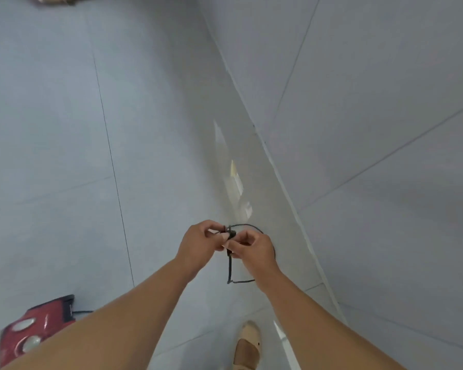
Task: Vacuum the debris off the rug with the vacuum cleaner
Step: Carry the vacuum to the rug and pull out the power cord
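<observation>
Currently both hands meet in front of the body over the pale tiled floor (pixel 51 129), working on a thin black cord (pixel 229 268). The left hand (pixel 198 243) pinches it from the left, its fingers (pixel 214 228) curled and closed on a small dark lump, perhaps a tie or a knot, though it is too small to tell. The right hand (pixel 251 249) pinches the same spot from the right, fingers (pixel 241 237) bent and clamped on the cord. From that pinch a loop arcs out to the right round the back of the right hand, and a straighter length hangs down below the hands before bending right under the wrist. The red vacuum cleaner (pixel 38 324) sits on the floor low on the left, well apart from the hands and nearer the left arm, with a short run of dark cable leaving its rear end and passing under the left forearm. A sandalled foot (pixel 247 345) stands just beside the wall (pixel 372 102), which rises on the right. No rug can be made out with any certainty, so the cleaning itself looks not yet begun; the step in hand seems to be freeing the cord. The loose end should be drawn away from the machine, rightward toward the wall.
</observation>
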`<act>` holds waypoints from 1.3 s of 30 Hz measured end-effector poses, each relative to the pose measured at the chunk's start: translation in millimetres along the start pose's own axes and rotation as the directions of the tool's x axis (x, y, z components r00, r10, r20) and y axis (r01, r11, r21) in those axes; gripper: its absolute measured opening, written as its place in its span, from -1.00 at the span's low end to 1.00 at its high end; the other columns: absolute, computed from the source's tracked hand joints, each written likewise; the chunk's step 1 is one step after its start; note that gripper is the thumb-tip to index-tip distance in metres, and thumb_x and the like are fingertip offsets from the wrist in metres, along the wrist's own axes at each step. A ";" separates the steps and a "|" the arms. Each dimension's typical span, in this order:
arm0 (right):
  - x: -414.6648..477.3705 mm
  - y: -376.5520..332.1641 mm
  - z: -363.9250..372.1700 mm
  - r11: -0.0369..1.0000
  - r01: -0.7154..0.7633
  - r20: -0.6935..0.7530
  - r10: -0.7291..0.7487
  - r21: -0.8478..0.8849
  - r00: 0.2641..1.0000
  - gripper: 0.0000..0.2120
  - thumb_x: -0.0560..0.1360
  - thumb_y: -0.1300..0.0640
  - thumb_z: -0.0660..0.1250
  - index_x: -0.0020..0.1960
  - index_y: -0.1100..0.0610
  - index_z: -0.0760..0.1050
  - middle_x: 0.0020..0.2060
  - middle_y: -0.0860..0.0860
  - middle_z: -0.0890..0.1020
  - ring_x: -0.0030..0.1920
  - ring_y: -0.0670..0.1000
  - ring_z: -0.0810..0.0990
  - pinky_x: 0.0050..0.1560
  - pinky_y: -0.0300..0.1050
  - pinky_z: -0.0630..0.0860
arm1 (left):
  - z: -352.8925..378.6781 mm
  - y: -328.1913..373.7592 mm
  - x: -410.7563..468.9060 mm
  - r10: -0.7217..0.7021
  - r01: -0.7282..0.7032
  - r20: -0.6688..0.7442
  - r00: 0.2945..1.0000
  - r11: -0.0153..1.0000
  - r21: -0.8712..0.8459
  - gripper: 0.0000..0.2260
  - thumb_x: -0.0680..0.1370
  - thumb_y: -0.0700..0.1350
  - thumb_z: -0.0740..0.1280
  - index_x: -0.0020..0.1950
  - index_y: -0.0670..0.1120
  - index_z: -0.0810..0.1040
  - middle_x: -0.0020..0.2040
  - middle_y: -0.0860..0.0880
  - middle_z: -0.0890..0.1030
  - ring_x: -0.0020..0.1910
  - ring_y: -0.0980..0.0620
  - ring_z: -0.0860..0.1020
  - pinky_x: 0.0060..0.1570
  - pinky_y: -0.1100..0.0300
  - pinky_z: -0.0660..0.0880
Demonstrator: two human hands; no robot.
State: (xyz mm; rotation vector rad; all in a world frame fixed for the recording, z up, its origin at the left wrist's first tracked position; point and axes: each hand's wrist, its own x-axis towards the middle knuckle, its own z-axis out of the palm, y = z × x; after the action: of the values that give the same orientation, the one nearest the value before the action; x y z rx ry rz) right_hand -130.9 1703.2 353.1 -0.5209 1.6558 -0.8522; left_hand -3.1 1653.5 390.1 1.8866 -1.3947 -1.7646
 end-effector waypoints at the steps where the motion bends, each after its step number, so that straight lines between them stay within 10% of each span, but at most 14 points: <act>1: -10.0 -24.1 -10.7 1.000 0.020 0.006 -0.020 0.016 1.000 -0.84 0.38 0.30 0.50 -0.23 0.22 0.51 -0.30 0.08 0.63 -0.26 -0.01 0.66 -0.23 -0.22 0.60 | -4.0 26.7 -10.9 0.032 -0.032 0.010 0.999 0.999 -0.011 -0.92 0.49 -0.14 0.43 -0.03 -0.07 0.63 -0.24 -0.07 0.68 -0.26 0.08 0.65 -0.18 0.22 0.47; 7: -61.3 -137.3 -63.5 0.995 0.087 0.024 -0.088 0.042 0.996 -0.76 0.31 0.25 0.57 -0.19 0.21 0.50 -0.25 0.07 0.66 -0.20 0.02 0.69 -0.19 -0.14 0.61 | -14.7 150.8 -64.4 0.172 -0.172 0.078 0.982 0.985 -0.007 -0.84 0.45 -0.21 0.48 -0.01 -0.21 0.62 -0.34 0.00 0.63 -0.43 0.28 0.57 -0.40 0.48 0.42; 20: -149.4 -313.9 -112.7 0.963 0.233 -0.114 -0.219 0.133 0.969 -0.79 0.43 0.31 0.47 0.00 0.31 0.51 -0.20 0.14 0.73 -0.15 0.10 0.72 -0.20 -0.10 0.64 | -36.4 311.5 -134.1 0.303 -0.287 0.117 0.946 0.948 -0.137 -0.83 0.61 -0.08 0.29 0.02 -0.17 0.57 -0.15 -0.07 0.67 -0.18 0.04 0.64 -0.01 0.08 0.53; 30: -152.7 -418.1 -89.1 0.859 0.259 -0.169 -0.204 0.442 0.964 -0.87 0.56 0.27 0.31 0.03 0.17 0.63 -0.09 0.06 0.72 -0.05 0.01 0.69 -0.06 -0.22 0.54 | -83.6 411.0 -122.6 0.383 -0.372 0.289 0.877 0.923 -0.097 -0.71 0.68 -0.03 0.12 0.21 -0.14 0.54 0.08 -0.05 0.63 -0.02 0.04 0.62 0.01 0.21 0.46; 39: -135.0 -468.2 -87.1 0.789 0.148 -0.251 0.008 0.596 0.968 -0.85 0.50 0.16 0.41 0.07 0.11 0.63 -0.15 -0.02 0.64 -0.22 -0.09 0.42 -0.31 -0.23 0.32 | -89.4 457.9 -100.3 0.459 -0.461 0.389 0.799 0.882 -0.094 -0.73 0.67 -0.07 0.14 0.02 -0.19 0.58 -0.32 -0.04 0.50 -0.36 0.07 0.45 -0.22 0.21 0.44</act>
State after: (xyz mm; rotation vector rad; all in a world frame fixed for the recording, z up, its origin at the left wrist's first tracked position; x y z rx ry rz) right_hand -226.6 1524.7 804.8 -0.0172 1.4587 -1.4857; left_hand -130.2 1444.0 799.6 1.0655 -1.8033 -1.9351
